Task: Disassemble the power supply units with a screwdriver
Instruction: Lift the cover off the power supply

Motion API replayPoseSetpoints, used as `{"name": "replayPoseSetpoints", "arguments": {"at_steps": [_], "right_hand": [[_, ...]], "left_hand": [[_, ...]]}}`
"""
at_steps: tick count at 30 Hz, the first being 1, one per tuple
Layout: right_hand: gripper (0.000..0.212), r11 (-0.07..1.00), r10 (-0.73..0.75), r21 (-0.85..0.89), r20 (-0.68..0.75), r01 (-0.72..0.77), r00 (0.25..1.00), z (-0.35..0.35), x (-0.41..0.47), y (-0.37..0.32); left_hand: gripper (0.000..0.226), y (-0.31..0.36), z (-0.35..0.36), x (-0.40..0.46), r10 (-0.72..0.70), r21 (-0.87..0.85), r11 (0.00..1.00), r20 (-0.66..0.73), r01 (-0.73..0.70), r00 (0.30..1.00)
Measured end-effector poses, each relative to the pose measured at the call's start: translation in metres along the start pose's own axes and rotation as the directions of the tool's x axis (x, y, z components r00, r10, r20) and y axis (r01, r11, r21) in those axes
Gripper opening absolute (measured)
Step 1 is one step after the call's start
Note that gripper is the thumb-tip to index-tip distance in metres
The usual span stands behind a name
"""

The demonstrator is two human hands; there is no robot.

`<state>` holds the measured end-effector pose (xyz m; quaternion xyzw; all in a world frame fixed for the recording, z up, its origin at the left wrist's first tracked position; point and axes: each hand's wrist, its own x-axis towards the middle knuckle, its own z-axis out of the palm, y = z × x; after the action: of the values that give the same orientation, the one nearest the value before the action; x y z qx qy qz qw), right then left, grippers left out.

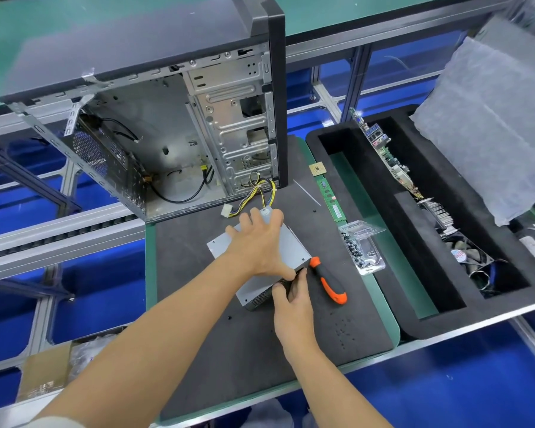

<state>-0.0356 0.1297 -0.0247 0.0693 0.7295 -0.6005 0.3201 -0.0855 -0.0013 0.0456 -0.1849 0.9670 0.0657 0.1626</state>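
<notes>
A grey metal power supply unit (294,247) lies on the dark foam mat (198,273), its yellow and black cables (260,193) trailing back toward the open computer case (155,143). My left hand (257,242) lies spread over the unit's top, fingers reaching its far edge and thumb at its near right corner. My right hand (291,299) grips the unit's near vented end, fingers curled round that edge. An orange and black screwdriver (329,281) rests on the mat just right of the unit, untouched.
A clear plastic tray of screws (363,247), a green memory stick (331,197) and a processor chip (317,168) lie right of the mat. A black foam bin (414,273) holds a motherboard, heatsink and fan. Loose screws dot the mat. A cardboard box (44,372) sits lower left.
</notes>
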Motion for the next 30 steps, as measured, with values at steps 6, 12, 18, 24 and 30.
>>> {"name": "replayPoseSetpoints", "arguments": {"at_steps": [6, 12, 18, 24, 30], "right_hand": [[0.076, 0.999, 0.014, 0.034, 0.01, -0.014, 1.0, 0.0, 0.0, -0.003], [0.079, 0.997, 0.02, 0.068, 0.048, -0.023, 0.999, 0.0, 0.003, -0.006], [0.064, 0.987, 0.027, 0.158, 0.053, -0.035, 0.998, -0.012, 0.006, -0.015], [0.038, 0.968, 0.04, 0.249, -0.077, -0.02, 0.996, -0.005, -0.011, -0.025], [0.019, 0.991, -0.107, 0.075, 0.0, 0.107, 0.994, -0.005, -0.009, -0.04]], "left_hand": [[0.098, 0.002, -0.004, -0.005, 0.003, 0.009, 1.0, -0.005, -0.003, 1.0], [0.096, 0.0, -0.007, -0.005, 0.002, 0.008, 1.0, 0.0, -0.002, 1.0], [0.104, -0.005, -0.003, 0.003, -0.022, -0.005, 1.0, 0.014, 0.022, 1.0], [0.085, -0.042, -0.007, 0.005, -0.172, -0.327, 0.934, -0.057, 0.145, 0.983], [0.062, -0.07, 0.005, -0.006, -0.28, -0.485, 0.837, 0.016, 0.253, 0.96]]}}
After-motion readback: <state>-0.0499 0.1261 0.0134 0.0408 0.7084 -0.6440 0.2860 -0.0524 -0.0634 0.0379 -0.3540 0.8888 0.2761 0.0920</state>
